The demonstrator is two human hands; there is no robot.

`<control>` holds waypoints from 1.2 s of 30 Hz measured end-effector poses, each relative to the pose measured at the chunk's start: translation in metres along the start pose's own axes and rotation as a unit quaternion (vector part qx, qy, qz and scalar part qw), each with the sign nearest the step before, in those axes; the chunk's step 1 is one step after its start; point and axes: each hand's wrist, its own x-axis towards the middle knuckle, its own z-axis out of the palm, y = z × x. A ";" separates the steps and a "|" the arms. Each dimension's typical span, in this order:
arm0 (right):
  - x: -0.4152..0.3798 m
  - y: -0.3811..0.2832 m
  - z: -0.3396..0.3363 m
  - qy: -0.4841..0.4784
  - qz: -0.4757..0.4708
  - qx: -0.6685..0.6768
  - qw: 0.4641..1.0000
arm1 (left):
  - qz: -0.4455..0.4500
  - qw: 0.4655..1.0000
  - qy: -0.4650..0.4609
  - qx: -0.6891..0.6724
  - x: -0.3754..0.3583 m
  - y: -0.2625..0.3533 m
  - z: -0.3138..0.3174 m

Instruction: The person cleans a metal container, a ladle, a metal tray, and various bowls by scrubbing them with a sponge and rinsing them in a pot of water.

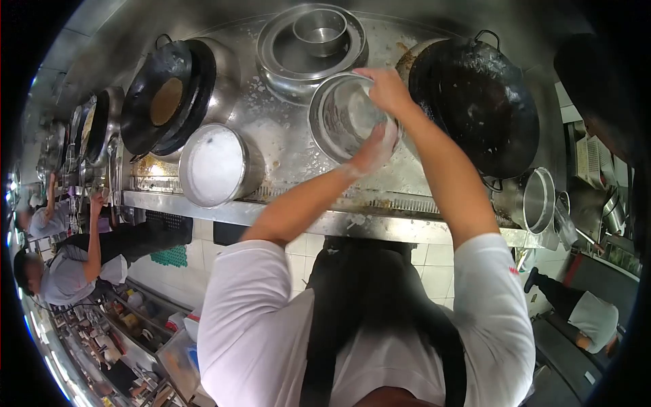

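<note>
A round metal pot (pixel 328 121) with whitish smears inside stands tilted on the steel stove top in front of me. My right hand (pixel 385 89) is closed over its far right rim. My left hand (pixel 377 148) is at the near right side of the pot, partly inside the mouth. White residue coats that hand, and motion blur hides how its fingers are held. Just behind the pot, a small metal bowl (pixel 320 32) sits in a wide metal basin (pixel 271 51). To the left stands a metal pot of white contents (pixel 213 165).
A black wok (pixel 485 102) is on the right burner. Another wok (pixel 139 102) at left holds a round brown flat piece (pixel 166 102). An open metal pot (pixel 539 200) stands at the right edge. Other people work at far left (pixel 74 271) and right (pixel 593 319).
</note>
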 end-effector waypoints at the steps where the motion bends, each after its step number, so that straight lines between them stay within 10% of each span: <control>1: 0.011 0.011 0.003 -0.011 -0.028 0.000 1.000 | 0.060 0.997 -0.011 0.054 -0.020 0.004 -0.031; 6: 0.032 0.027 0.003 -0.067 -0.028 -0.080 0.994 | 0.243 0.932 -0.095 0.251 -0.064 -0.051 -0.116; 10: -0.020 0.006 0.001 0.084 0.063 0.010 0.994 | -0.153 0.979 0.084 0.105 -0.036 0.031 -0.076; 12: -0.051 -0.003 0.016 0.178 0.106 0.086 0.975 | -0.152 0.937 0.314 -0.020 -0.008 0.044 -0.040; 15: -0.049 -0.018 0.016 0.200 0.033 0.085 0.976 | -0.262 0.910 0.283 -0.153 -0.002 0.084 -0.042; 17: -0.037 -0.030 0.006 0.112 0.084 0.053 0.989 | 0.025 0.977 0.213 -0.012 -0.052 -0.002 -0.004; 20: -0.019 -0.021 0.024 0.031 0.016 0.020 0.999 | 0.175 0.963 -0.059 0.197 -0.066 -0.073 -0.099; 22: -0.002 -0.019 0.037 -0.008 -0.037 -0.032 0.999 | 0.381 0.809 -0.057 0.444 -0.019 -0.102 -0.165; 25: 0.004 -0.017 0.010 -0.052 -0.015 0.004 0.999 | 0.375 0.746 -0.053 0.548 0.009 -0.065 -0.195; 28: 0.000 -0.004 0.003 -0.030 -0.027 0.039 0.998 | 0.115 0.919 0.079 0.369 -0.031 -0.090 -0.099; 30: -0.003 -0.003 0.003 0.023 -0.037 0.027 0.999 | -0.111 0.988 -0.001 0.109 -0.038 -0.040 -0.041; 32: -0.008 -0.011 0.004 0.018 -0.011 0.028 0.999 | 0.061 0.976 -0.062 0.200 -0.005 -0.017 0.011; 36: -0.014 -0.015 0.007 0.022 -0.004 0.014 1.000 | 0.062 0.952 -0.223 0.198 -0.001 -0.025 -0.006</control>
